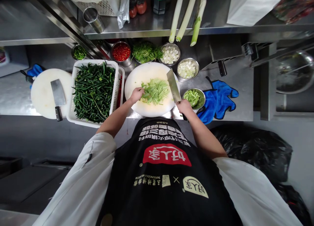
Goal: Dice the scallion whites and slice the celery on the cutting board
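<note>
On a round white cutting board (pixel 137 75) lies a loose pile of cut light-green stalks (pixel 157 91). My left hand (pixel 137 94) is at the pile's left edge, its fingers drawn together against the pieces; what they may hold is too small to make out. My right hand (pixel 184 107) grips the handle of a cleaver (pixel 173 85), whose blade lies over the board's right edge, tilted up and to the left, apart from the pile. Just right of that hand, a metal bowl (pixel 202 99) contains green stalk pieces (pixel 192 97).
Left stand a basket of green chillies (pixel 94 92) and another board (pixel 40 95) with a second cleaver (pixel 58 92). Behind are bowls of red chillies (pixel 121 52), greens (pixel 146 52) and white pieces (pixel 169 54). Blue gloves (pixel 217 100) lie right; leeks (pixel 187 15) overhang the shelf.
</note>
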